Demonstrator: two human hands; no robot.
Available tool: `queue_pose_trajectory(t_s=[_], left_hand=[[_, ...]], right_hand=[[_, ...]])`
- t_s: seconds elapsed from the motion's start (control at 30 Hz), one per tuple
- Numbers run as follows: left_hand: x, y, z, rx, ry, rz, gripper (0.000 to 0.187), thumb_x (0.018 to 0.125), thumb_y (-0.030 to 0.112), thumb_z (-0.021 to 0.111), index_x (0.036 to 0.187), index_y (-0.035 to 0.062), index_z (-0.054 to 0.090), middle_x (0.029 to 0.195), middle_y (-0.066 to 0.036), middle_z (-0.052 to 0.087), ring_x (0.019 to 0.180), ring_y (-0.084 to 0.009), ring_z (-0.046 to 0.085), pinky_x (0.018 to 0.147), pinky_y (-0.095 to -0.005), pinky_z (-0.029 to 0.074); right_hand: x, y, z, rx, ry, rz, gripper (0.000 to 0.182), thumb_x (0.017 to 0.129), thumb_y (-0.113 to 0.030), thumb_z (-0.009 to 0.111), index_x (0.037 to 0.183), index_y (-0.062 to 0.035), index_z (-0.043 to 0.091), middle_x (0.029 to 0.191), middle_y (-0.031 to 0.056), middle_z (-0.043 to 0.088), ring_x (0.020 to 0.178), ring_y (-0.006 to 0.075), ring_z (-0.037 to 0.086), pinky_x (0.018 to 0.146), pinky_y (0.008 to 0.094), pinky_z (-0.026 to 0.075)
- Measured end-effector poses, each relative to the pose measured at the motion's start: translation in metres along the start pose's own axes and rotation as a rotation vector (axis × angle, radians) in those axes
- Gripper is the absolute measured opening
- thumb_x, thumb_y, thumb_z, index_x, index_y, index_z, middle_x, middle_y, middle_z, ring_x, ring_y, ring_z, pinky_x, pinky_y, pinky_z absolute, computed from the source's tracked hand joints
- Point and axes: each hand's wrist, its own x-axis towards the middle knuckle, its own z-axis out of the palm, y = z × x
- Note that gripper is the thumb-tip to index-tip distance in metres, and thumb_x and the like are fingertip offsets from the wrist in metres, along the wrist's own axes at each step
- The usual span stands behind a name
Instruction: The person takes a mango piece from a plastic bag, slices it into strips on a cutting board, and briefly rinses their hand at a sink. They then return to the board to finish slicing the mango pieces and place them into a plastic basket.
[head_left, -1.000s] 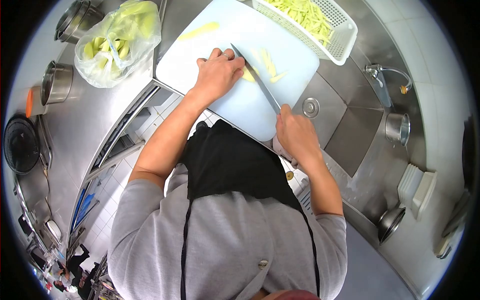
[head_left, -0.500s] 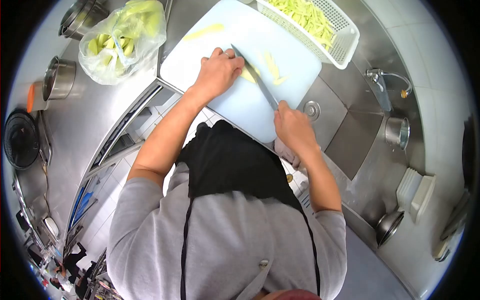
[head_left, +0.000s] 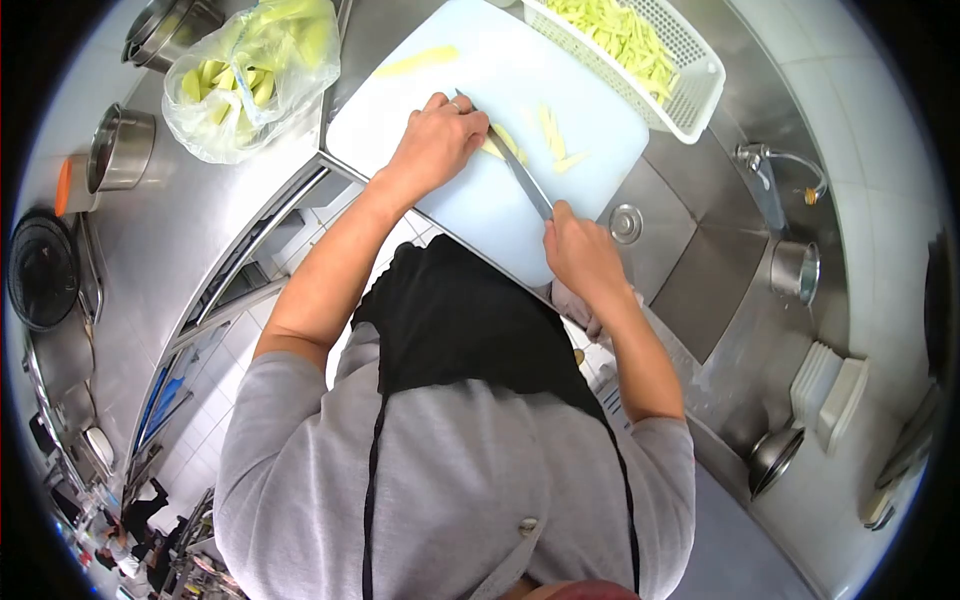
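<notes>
My right hand point(head_left: 582, 250) is closed around the handle of a long kitchen knife point(head_left: 527, 182), whose blade points up and left across a white cutting board point(head_left: 470, 215). Curled fingers of my left hand point(head_left: 438, 138) press on a pale green vegetable piece point(head_left: 492, 148) beside the blade; the fingers partly hide it. A thin slice point(head_left: 511, 142) lies along the blade's right side. Further right are several cut strips point(head_left: 552, 135). One longer pale green piece point(head_left: 420, 60) rests near the board's upper left edge.
A white perforated basket point(head_left: 697, 108) of cut strips stands beyond the board. At the upper left, a plastic bag point(head_left: 215, 140) holds more green pieces. Metal pots point(head_left: 122, 150) sit on the left counter. To the right are a sink point(head_left: 715, 285) and faucet point(head_left: 755, 155).
The knife and right hand have shifted slightly, and a slice now shows along the blade's right side. My left hand stays on the vegetable piece. The whole view has moved a little.
</notes>
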Motion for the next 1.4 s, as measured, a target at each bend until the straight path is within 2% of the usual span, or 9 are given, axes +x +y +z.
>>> queue_pose_trajectory(t_s=[0.17,0.37,0.5,0.7,1.0,1.23,1.4], left_hand=[[0.000,-0.003,-0.003,-0.042,0.046,0.024,0.008,0.086,0.003,0.073,0.089,0.0069,0.067,0.093,-0.009,0.066,0.089,-0.0347,0.059,0.082,-0.0444,0.052],[-0.001,-0.012,-0.007,-0.024,0.001,0.037,0.007,0.086,0.001,0.072,0.088,0.0053,0.066,0.095,-0.010,0.066,0.090,-0.0344,0.059,0.084,-0.0433,0.052],[-0.006,-0.010,-0.008,-0.037,-0.023,0.023,0.008,0.086,0.001,0.073,0.092,0.0058,0.068,0.098,-0.009,0.067,0.091,-0.0347,0.059,0.085,-0.0429,0.052],[-0.011,-0.025,-0.024,-0.050,0.031,0.005,0.017,0.087,0.001,0.075,0.102,0.0076,0.072,0.105,-0.011,0.066,0.095,-0.0363,0.062,0.086,-0.0435,0.053],[-0.006,-0.029,-0.028,-0.132,-0.077,0.010,0.018,0.090,0.001,0.074,0.107,0.0058,0.071,0.102,-0.013,0.064,0.097,-0.0361,0.065,0.084,-0.0461,0.054],[-0.009,-0.033,-0.026,-0.111,-0.088,0.012,0.013,0.093,0.007,0.072,0.105,0.0072,0.070,0.099,-0.013,0.063,0.095,-0.0359,0.065,0.082,-0.0464,0.054],[-0.006,-0.044,-0.026,-0.091,-0.065,0.046,0.011,0.093,0.010,0.072,0.104,0.0085,0.070,0.095,-0.013,0.063,0.092,-0.0359,0.065,0.080,-0.0471,0.054]], right_hand=[[-0.003,-0.011,-0.019,-0.008,-0.010,-0.005,0.016,0.101,-0.013,0.055,0.096,0.0025,0.055,0.071,0.0310,0.067,0.070,0.0524,0.068,0.068,0.0635,0.053],[-0.003,-0.011,-0.019,-0.001,-0.055,0.007,0.017,0.101,-0.015,0.055,0.099,0.0019,0.057,0.074,0.0305,0.068,0.074,0.0522,0.069,0.072,0.0632,0.053],[0.006,-0.012,-0.005,-0.002,-0.093,0.072,0.019,0.102,-0.016,0.056,0.102,0.0023,0.058,0.077,0.0311,0.069,0.078,0.0529,0.069,0.075,0.0634,0.053],[0.009,0.000,-0.012,0.076,-0.053,0.030,0.019,0.101,-0.017,0.057,0.103,0.0018,0.059,0.084,0.0336,0.069,0.086,0.0532,0.069,0.080,0.0647,0.052],[-0.007,-0.024,-0.020,-0.040,-0.049,0.015,0.016,0.102,-0.014,0.056,0.099,0.0012,0.055,0.072,0.0297,0.068,0.071,0.0512,0.069,0.068,0.0627,0.054],[0.004,-0.014,-0.003,-0.069,-0.045,-0.007,0.017,0.102,-0.014,0.056,0.096,0.0016,0.055,0.073,0.0308,0.068,0.072,0.0503,0.070,0.068,0.0616,0.055],[0.009,-0.020,-0.023,-0.074,-0.039,-0.027,0.018,0.102,-0.015,0.055,0.097,0.0022,0.056,0.074,0.0308,0.069,0.073,0.0510,0.071,0.070,0.0613,0.056]])
